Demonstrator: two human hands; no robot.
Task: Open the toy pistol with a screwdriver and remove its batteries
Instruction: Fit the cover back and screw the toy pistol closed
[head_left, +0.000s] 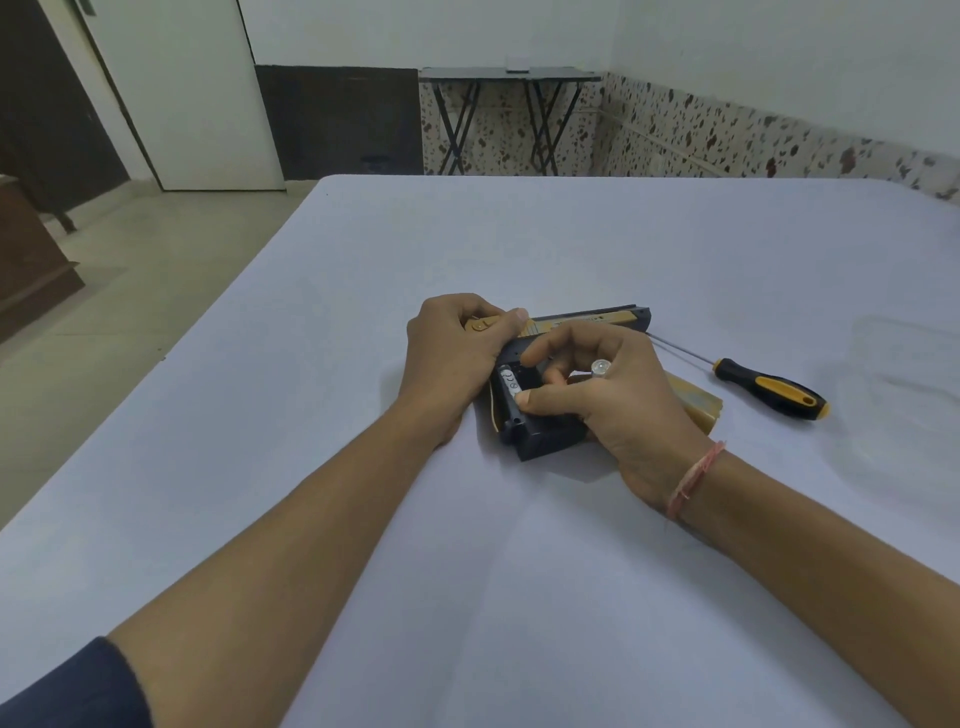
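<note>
Scene: We look down at a table (363, 519) under a pale cloth, both forearms stretched out across it.
Toy pistol: We see the black and gold toy pistol (540, 431) lying flat on the cloth near the middle of the table, barrel pointing right, grip toward us.
Battery bay: We find the grip uncovered, with a battery (509, 384) showing inside it.
Left hand: Our left hand (457, 358) presses down on the rear of the pistol, thumb along its gold top edge, pinning it to the cloth.
Right hand: Our right hand (613, 395) curls over the grip, thumb tip touching the exposed battery, while a second battery (599, 368) sits pinched among its fingers.
Cover: We make out a gold piece (698, 405) on the cloth, partly hidden beneath the right hand.
Screwdriver: We see the black and yellow screwdriver (769, 389) lying untouched just right of the pistol, its tip toward the barrel.
Wrist: A pink thread (693, 480) circles our right wrist.
</note>
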